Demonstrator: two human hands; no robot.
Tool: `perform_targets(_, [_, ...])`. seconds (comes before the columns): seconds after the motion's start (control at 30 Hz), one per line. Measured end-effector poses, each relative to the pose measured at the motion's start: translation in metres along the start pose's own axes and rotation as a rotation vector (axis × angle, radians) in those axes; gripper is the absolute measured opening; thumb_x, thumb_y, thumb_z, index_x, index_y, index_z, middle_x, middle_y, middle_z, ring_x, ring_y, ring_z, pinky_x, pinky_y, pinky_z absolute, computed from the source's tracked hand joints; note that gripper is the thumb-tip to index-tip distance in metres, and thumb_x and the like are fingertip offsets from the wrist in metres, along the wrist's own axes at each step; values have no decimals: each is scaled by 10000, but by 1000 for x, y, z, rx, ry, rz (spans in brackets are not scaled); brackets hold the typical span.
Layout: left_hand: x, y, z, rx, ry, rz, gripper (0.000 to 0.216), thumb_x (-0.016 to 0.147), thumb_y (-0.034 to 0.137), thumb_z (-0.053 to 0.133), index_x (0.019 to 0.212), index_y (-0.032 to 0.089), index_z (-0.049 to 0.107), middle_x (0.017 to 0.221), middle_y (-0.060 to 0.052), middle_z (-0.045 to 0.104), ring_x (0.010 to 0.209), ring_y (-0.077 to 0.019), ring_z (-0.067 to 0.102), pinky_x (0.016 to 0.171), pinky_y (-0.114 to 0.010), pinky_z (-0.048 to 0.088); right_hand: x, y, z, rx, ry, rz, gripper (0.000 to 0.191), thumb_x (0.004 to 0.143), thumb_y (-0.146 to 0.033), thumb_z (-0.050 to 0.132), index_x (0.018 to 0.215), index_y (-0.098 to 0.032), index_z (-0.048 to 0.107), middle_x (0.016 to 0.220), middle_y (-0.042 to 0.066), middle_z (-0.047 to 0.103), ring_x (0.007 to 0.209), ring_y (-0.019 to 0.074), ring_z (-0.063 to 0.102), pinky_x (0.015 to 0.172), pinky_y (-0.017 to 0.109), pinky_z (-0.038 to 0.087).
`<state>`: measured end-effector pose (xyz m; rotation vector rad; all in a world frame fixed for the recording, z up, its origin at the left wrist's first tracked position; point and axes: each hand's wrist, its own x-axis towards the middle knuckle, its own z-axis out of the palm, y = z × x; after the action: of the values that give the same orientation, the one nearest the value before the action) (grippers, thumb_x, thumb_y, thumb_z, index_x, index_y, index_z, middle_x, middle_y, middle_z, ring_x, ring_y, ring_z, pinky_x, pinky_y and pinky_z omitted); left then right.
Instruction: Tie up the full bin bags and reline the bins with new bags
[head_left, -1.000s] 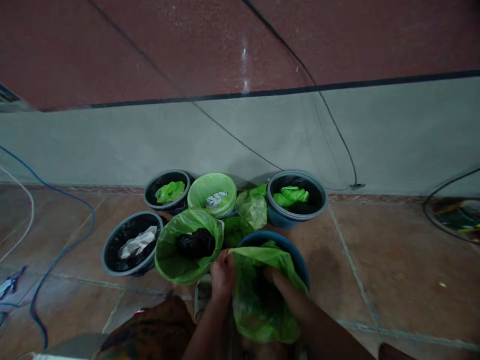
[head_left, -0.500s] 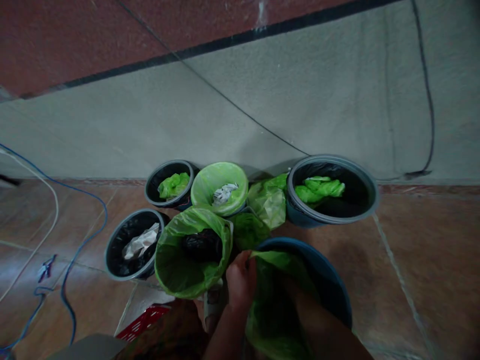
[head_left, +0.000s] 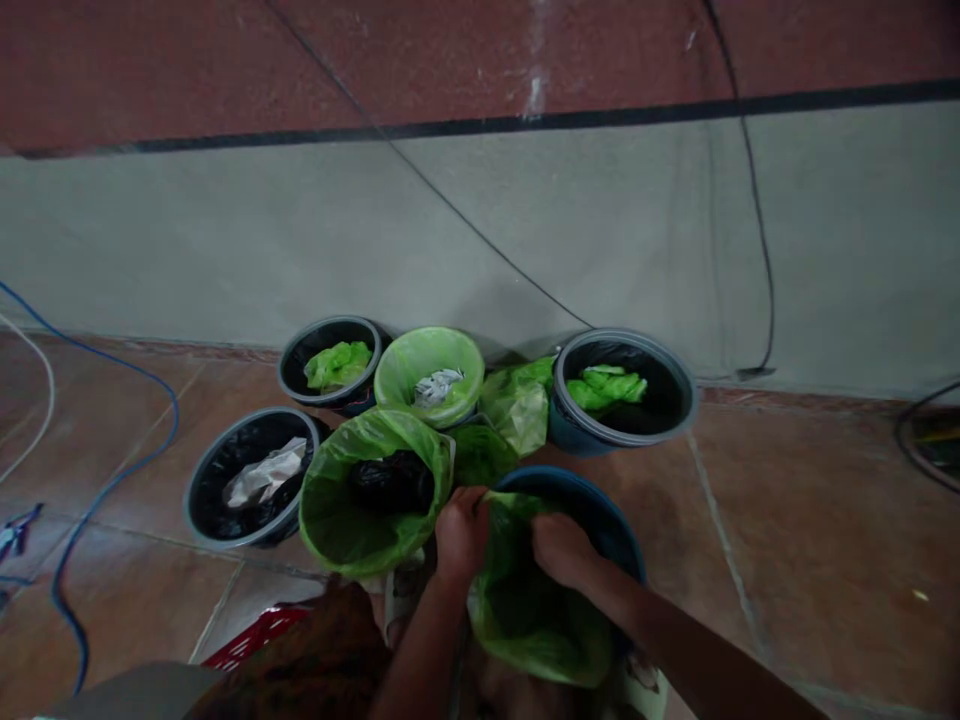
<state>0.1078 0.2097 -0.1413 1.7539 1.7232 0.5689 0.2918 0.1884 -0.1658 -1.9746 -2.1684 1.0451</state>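
Note:
A green bin bag (head_left: 544, 630) hangs open-mouthed inside and over the near side of a blue bin (head_left: 611, 512) at my feet. My left hand (head_left: 460, 532) is closed on the bag's edge at the left, beside the neighbouring green-lined bin (head_left: 319, 520). Black plastic lies bunched in that bin. At the bag's far right part is my right hand (head_left: 561, 546), its fingers curled against the green plastic and partly hidden. Part of the blue bin's rim shows bare behind the bag.
Along the wall stand a black-lined bin (head_left: 289, 390), a green-lined bin (head_left: 471, 395) and a larger grey-rimmed bin (head_left: 679, 420). Another bin (head_left: 202, 540) holds crumpled white material. Green bags (head_left: 525, 415) lie between bins. A blue cable (head_left: 112, 478) crosses the floor; a red slatted item (head_left: 259, 635) is near me.
My right hand has come up from down inside the green bag to its upper part. My left hand keeps hold of the edge. The view has turned and levelled somewhat.

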Motion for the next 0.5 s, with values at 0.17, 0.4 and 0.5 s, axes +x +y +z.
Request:
perform_targets(0.17, [-2,1,-7,-30,-28,73,245,881,112,552,996,181,757,919,-53,711,847,-154,673,811,-259,506,24,2,-25,123,86,-242,385,770,-47,518,1076,-175,714,1169,102,726,1099,221,650,992,324,446])
perform_targets(0.4, [-2,-7,-13,-50,-15,39,278,871,92,551,1031,166,766,966,-69,738,888,-163,691,869,-277,520,19,22,-30,169,-104,-191,169,815,-237,567,668,-172,616,643,6,610,625,141,530,627,265,390])
perform_targets(0.5, [0,-9,-16,-38,-9,-1,283,891,116,532,1043,169,766,996,-75,753,923,-169,695,907,-290,515,-3,34,-54,438,-187,-154,242,811,-377,587,673,-179,588,618,-18,553,580,119,479,552,245,334])
